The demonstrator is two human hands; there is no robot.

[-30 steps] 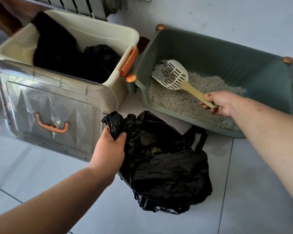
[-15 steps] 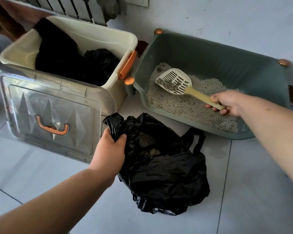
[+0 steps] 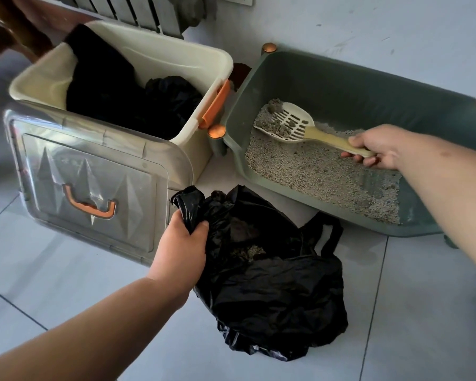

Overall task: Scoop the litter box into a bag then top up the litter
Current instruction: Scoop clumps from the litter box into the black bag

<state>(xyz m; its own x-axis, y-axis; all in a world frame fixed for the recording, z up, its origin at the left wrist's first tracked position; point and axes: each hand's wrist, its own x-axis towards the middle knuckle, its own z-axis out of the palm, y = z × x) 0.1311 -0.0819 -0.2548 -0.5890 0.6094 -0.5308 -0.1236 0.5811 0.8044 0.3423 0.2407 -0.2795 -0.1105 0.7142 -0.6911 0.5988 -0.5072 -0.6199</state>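
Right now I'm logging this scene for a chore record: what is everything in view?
green plastic litter box: one, right, against the wall, holding grey litter
cream slotted scoop: one, over the litter, carrying clumps
black plastic bag: one, on the floor, mouth open
cream storage bin: one, left, dark contents inside
clear lid with orange handle: one, leaning on the bin
left hand: gripping the bag's edge
right hand: gripping the scoop's handle
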